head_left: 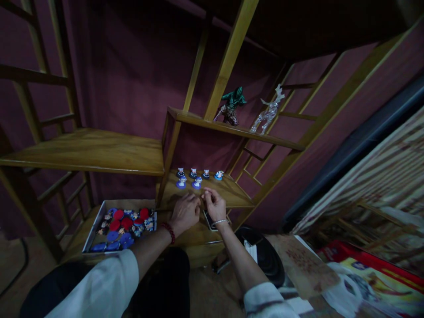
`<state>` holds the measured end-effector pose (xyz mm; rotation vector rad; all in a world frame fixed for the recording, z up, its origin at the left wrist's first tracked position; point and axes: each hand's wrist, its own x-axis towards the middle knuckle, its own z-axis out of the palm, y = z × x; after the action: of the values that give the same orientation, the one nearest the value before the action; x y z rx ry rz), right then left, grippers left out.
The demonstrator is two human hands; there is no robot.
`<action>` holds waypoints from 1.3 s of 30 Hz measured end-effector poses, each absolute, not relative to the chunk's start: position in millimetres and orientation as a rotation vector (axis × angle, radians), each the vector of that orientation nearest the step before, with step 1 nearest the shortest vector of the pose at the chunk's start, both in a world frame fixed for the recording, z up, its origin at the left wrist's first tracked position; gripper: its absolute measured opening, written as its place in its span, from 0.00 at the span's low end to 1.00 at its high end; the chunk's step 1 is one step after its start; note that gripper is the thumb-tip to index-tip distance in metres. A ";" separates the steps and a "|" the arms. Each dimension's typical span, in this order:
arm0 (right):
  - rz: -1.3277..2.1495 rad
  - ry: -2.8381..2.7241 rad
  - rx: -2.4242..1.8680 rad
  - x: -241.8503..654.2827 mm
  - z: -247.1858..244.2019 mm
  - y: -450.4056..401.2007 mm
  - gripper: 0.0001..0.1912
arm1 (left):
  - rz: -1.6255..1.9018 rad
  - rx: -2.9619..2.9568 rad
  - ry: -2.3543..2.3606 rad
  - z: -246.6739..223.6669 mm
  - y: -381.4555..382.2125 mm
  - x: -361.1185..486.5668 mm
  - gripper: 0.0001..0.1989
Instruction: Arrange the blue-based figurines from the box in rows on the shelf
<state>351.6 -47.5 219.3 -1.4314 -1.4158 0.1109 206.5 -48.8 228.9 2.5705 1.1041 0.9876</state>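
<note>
My left hand [186,213], with a red bead bracelet, is over the front of the small shelf [232,194], fingers curled together. Close beside it on the right is my right hand [214,205], wearing a silver bracelet, its thumb and fingertips pinched together. Whatever either hand holds is too small or hidden to make out. Behind them, two figurines on purple bases [181,182] [197,183] stand side by side. Farther back is a row of several small figurines, with a white one on a blue base [219,175] at its right end.
An open white box [86,240] of mixed figurines and red and blue pieces sits at lower left. Above, a green figure [233,106] and a clear deer [269,112] stand on a shelf. Wooden posts frame the small shelf. A dark object lies beneath my right hand.
</note>
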 end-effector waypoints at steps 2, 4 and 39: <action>0.157 -1.423 -1.407 341.5 216.9 -57.2 0.16 | 1.029 2.576 1.064 226.0 -53.5 203.4 0.08; 0.160 -1.423 -1.392 331.0 214.1 -65.5 0.16 | 1.036 2.594 1.017 223.1 -58.5 199.7 0.07; 0.395 -2.118 -1.512 151.2 75.8 -66.4 0.19 | 0.348 2.245 1.514 86.5 -69.7 30.7 0.19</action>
<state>151.2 -66.4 75.8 -1.5115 -2.1176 0.3954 30.7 -69.7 86.5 2.2453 1.5138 0.3479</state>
